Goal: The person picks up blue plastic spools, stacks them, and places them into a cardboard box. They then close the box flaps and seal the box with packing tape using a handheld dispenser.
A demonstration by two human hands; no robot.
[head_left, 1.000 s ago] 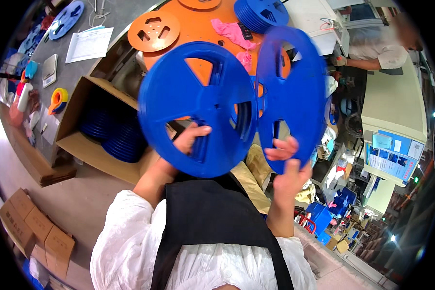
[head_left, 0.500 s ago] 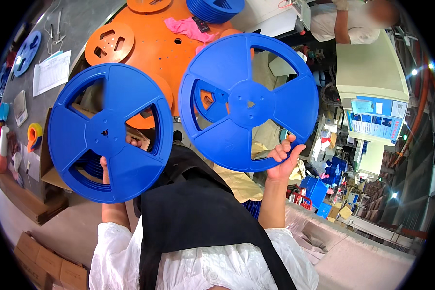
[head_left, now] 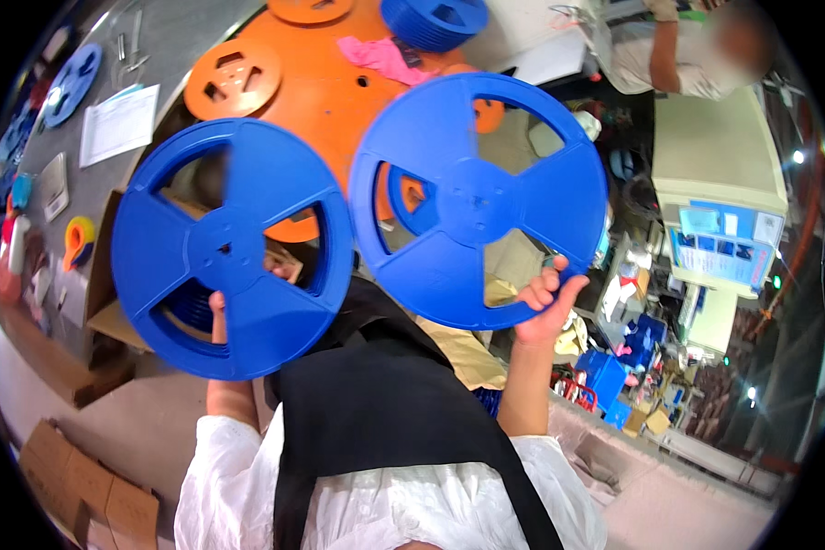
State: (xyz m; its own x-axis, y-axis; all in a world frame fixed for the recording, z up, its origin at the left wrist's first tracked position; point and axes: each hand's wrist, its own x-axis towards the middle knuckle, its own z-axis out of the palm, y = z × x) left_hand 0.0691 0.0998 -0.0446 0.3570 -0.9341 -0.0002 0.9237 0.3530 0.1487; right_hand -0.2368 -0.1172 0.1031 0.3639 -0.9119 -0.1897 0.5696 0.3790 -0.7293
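Two large blue plastic reel flanges with three-spoked faces are held up before me. My left hand [head_left: 218,316] is closed on the left reel [head_left: 275,312]; its thumb and some fingertips show through the cut-outs, the rest is hidden behind. Thick layered edges show in this reel's openings. With fingers curled over the lower right rim and thumb outside, my right hand [head_left: 552,302] grips the right reel [head_left: 431,257]. In the picture the two rims meet at the middle; whether they touch I cannot tell.
Beyond the reels is an orange round table [head_left: 312,92] bearing an orange reel flange [head_left: 234,78], a pink cloth [head_left: 385,58] and a blue reel stack [head_left: 435,23]. A grey bench [head_left: 73,192] at left holds a paper sheet [head_left: 119,126] and tape [head_left: 79,240]. A co-worker [head_left: 665,50] is at far right.
The surroundings have shifted right in the picture. The left reel has shifted right with them, the right reel only slightly, so the gap between their rims has closed. Both grips stay the same.
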